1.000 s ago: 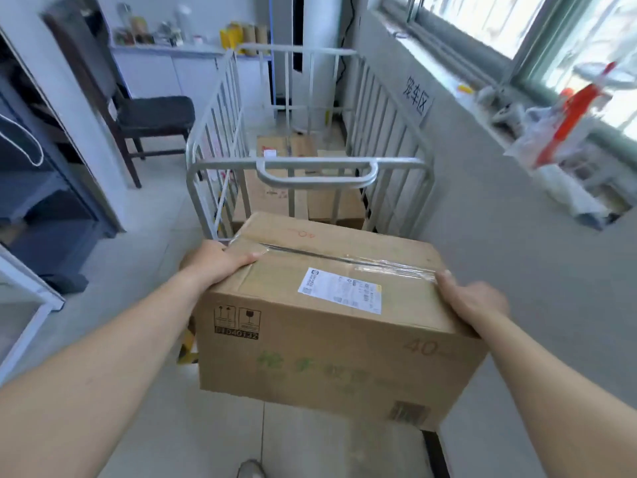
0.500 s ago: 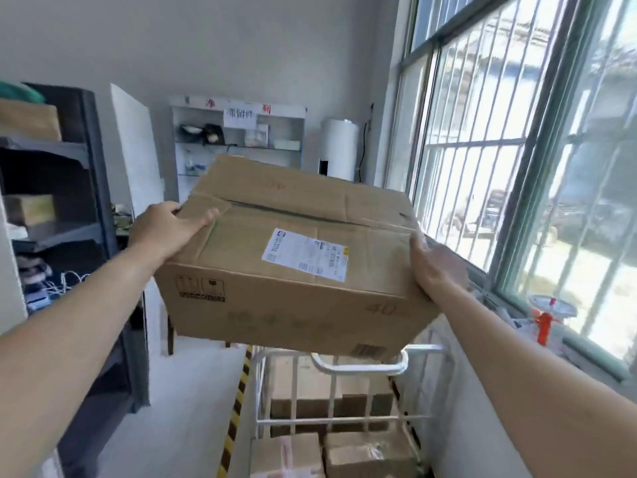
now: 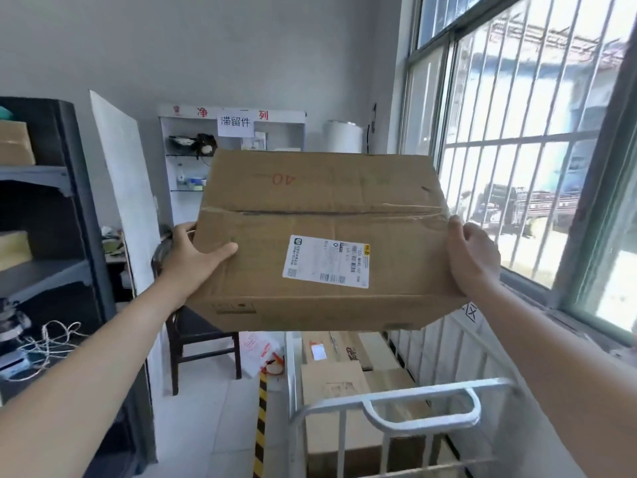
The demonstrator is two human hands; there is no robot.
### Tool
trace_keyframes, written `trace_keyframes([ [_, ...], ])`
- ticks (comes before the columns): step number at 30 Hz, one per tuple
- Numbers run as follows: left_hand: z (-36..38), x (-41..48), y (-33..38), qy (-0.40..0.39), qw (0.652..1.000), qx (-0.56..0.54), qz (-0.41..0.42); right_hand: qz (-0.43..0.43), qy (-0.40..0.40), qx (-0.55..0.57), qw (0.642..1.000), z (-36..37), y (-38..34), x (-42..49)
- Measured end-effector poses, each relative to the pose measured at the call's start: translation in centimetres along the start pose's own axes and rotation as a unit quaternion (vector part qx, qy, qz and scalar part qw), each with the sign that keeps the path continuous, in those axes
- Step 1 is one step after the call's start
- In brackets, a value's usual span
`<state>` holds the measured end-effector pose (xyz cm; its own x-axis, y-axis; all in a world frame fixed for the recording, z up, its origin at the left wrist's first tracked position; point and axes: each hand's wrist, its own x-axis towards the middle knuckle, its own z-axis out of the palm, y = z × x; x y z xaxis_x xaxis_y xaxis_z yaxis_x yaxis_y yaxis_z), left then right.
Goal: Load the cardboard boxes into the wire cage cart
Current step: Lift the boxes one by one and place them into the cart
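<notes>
The person holds one cardboard box [image 3: 327,236] up in the air with both arms stretched forward, and the box is above the near end of the wire cage cart [image 3: 406,395], not touching it. The left hand [image 3: 193,257] grips the left end of the box: the thumb lies flat across the face turned to the camera, and the other fingers go round the side, where they cannot be seen. The right hand [image 3: 472,257] grips the right end in the same way, with the thumb up near the taped seam and the fingers curled round the edge. The box is tilted, so its top flaps face the camera; a white shipping label [image 3: 325,262] is stuck there, and the number 40 is written in red on the upper flap, upside down. The cart stands low in the view beside the wall under the window [image 3: 517,167], with its looped handle toward the person. Several other boxes [image 3: 331,384] already lie inside the cart, flat on its bottom and close to each other. To the left of the cart a yellow and black stripe [image 3: 260,426] runs along the floor. Behind the held box there are a dark chair [image 3: 203,336], a white cabinet [image 3: 234,122] with a paper sign, and on the far left a dark shelf unit [image 3: 69,208].
</notes>
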<state>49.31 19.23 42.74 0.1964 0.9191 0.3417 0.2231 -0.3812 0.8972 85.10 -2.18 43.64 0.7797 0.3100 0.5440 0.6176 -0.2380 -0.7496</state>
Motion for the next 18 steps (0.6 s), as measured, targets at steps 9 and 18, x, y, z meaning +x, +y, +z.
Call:
trace_keyframes([
  [9,-1.6,13.5,-5.0,0.044,0.999,0.021,0.012,0.017,-0.028,0.061,0.998,17.3,-2.8,5.7],
  [18,0.9,31.9,-9.9,0.033,0.996,0.012,0.082,0.079,-0.010,0.122,0.989,32.9,-4.5,12.8],
])
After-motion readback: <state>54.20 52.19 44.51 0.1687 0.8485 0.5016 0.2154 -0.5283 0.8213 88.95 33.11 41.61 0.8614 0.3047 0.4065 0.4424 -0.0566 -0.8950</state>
